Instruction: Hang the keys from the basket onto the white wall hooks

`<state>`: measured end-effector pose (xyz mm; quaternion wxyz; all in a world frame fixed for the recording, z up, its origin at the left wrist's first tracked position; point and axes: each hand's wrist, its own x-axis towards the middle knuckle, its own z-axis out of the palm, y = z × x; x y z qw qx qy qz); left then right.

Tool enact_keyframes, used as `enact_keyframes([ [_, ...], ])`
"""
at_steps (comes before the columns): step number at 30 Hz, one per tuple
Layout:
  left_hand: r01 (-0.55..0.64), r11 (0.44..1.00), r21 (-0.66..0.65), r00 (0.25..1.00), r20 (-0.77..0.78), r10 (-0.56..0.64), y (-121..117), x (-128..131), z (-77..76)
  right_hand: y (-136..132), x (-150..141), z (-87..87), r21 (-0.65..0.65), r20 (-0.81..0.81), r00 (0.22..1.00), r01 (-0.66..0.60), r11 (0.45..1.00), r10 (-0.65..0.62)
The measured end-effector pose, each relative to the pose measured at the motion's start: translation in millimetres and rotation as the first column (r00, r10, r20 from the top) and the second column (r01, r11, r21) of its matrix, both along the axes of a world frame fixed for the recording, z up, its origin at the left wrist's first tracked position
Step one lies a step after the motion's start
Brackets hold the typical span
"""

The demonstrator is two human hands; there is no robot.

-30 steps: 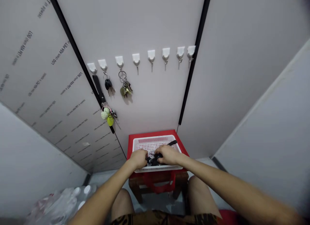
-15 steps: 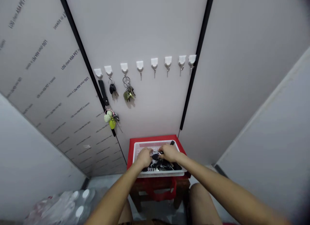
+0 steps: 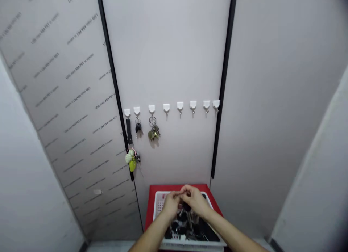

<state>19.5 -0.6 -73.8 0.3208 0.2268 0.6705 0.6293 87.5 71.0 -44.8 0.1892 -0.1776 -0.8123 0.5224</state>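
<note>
Above the white basket (image 3: 156,212) my left hand (image 3: 171,204) and my right hand (image 3: 196,201) meet, fingertips close together. Both are closed in a pinch on a key with a black head (image 3: 186,207), whose metal blade points down; the ring at its top is hidden by the fingers. Under them, the basket holds several more dark keys and key fobs (image 3: 182,230), heaped and partly covered by my hands. On the wall in front, keys hang from the three leftmost white hooks: a black strap (image 3: 129,131) with green charms, black-headed keys (image 3: 138,128) and brass-coloured keys (image 3: 153,133).
Several more white hooks (image 3: 179,106) continue the row to the right with nothing hung on them. The basket stands on a red-covered stool (image 3: 150,205) close to the wall. Black strips (image 3: 217,143) run down the wall, and side panels stand left and right.
My hands have come up out of the basket with a black-headed key and drawn together. The view has tilted upward, so hooks and basket sit lower in the picture.
</note>
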Motion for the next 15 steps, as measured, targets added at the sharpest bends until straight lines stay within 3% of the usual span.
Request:
enact_keyframes([
  [3,-0.03,0.986,0.164,0.989,0.151,0.005,4,-4,26.1,-5,-5,29.6,-0.08,-0.135,0.991,-0.017,0.997,0.006],
  [6,-0.11,0.947,0.301,0.985,0.163,0.062,4,-14,60.6,-5,-11,56.8,-0.072,-0.207,0.978,0.006,0.997,-0.02],
  [11,-0.324,0.832,0.45,0.933,0.008,0.359,3,-26,115.4,-6,-25,82.6,-0.096,-0.295,0.952,0.052,0.994,-0.079],
  [15,-0.257,0.832,0.493,0.875,-0.247,0.417,5,-21,143.8,-7,-32,96.8,-0.012,-0.265,0.963,0.045,0.999,-0.047],
])
